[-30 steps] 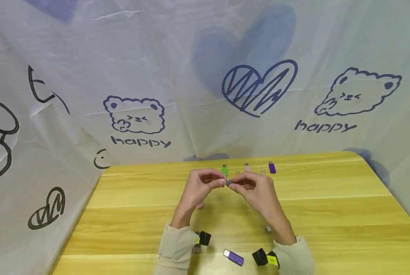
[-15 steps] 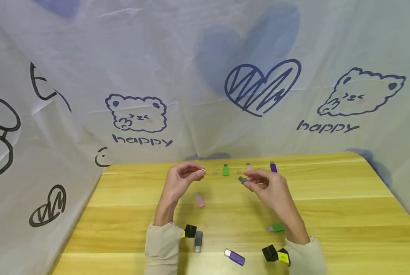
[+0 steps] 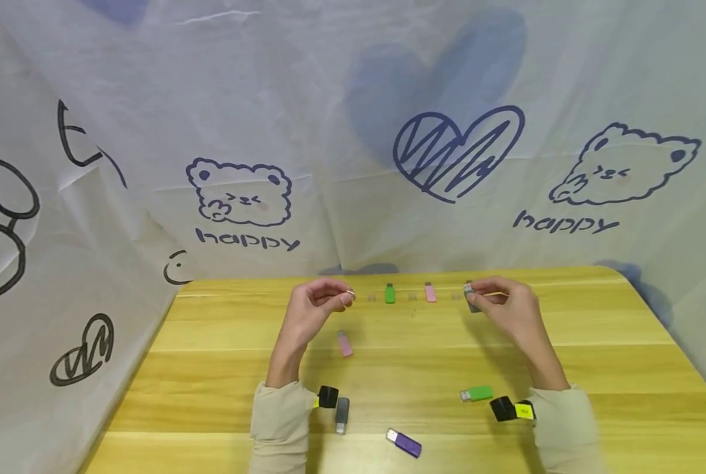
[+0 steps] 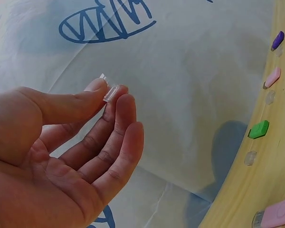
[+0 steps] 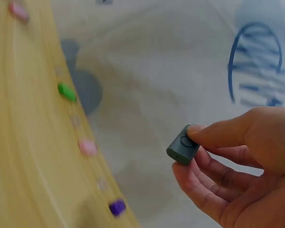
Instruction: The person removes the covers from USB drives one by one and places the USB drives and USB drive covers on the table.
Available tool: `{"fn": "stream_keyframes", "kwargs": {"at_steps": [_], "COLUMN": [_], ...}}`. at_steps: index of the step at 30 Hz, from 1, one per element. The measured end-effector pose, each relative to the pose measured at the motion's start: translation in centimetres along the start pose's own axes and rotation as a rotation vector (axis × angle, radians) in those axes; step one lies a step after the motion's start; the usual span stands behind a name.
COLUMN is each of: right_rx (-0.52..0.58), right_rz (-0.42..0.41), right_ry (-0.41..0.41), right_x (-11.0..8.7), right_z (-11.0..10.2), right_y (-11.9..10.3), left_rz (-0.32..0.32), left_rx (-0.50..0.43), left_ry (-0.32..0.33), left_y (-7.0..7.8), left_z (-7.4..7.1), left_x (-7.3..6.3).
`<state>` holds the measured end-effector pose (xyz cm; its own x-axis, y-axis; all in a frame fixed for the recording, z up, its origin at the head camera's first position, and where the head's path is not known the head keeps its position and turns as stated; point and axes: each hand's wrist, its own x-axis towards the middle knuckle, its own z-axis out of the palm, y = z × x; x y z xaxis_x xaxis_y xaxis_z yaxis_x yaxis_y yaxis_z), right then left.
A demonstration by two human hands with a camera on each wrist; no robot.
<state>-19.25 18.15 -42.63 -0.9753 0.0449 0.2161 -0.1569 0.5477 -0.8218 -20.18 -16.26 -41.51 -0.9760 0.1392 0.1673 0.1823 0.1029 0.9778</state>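
Observation:
My left hand (image 3: 314,311) pinches a small clear plastic cap (image 4: 111,93) between thumb and index finger, above the left end of the back row. Held up over the right end of that row, my right hand (image 3: 514,311) grips a dark grey USB stick (image 5: 183,146) by thumb and fingers. In the head view the metal plug of the grey stick points away from me. Below and behind it lies a purple USB stick (image 5: 117,207), covered by the right hand in the head view. Green (image 3: 390,293) and pink USB sticks (image 3: 430,292) lie between the hands.
Clear caps (image 3: 412,297) lie beside the back-row sticks. Nearer on the wooden table (image 3: 240,368) are a pink stick (image 3: 344,343), a grey one (image 3: 342,416), a purple one (image 3: 403,443) and a green one (image 3: 476,394). A printed cloth (image 3: 341,131) hangs behind.
The hands have parted: the clear cap has come off the grey USB stick. My left hand moved left with the cap, then stayed; my right hand carried the stick right, over the purple one.

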Motion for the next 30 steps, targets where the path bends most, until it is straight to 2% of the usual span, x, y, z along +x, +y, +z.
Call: {"fn": "stream_keyframes", "kwargs": {"at_steps": [7, 11, 16, 19, 26, 30], "right_rx": [-0.052, -0.052, -0.015, -0.011, -0.020, -0.075], "right_rz": [0.096, 0.150, 0.278, 0.314, 0.326, 0.317], "right_ry": [0.023, -0.011, -0.061, -0.070, -0.081, -0.069], "right_x": [3.3, 5.1, 6.7, 7.1, 7.6, 7.7], "right_z": [-2.4, -3.3, -3.7, -3.6, -2.8, -2.6], "right_y": [4.2, 6.5, 8.7, 9.6, 10.3, 10.4], "left_rz": [-0.003, 0.003, 0.005, 0.003, 0.007, 0.003], "left_rx": [0.007, 0.006, 0.015, 0.019, 0.023, 0.023], "left_ry": [0.002, 0.000, -0.008, -0.012, -0.025, -0.028], "left_y": [0.1, 0.1, -0.2, -0.2, -0.1, -0.2], "left_z": [-0.1, 0.0, 0.0, 0.0, 0.0, 0.0], "left_x": [0.1, 0.1, 0.1, 0.1, 0.1, 0.1]}}
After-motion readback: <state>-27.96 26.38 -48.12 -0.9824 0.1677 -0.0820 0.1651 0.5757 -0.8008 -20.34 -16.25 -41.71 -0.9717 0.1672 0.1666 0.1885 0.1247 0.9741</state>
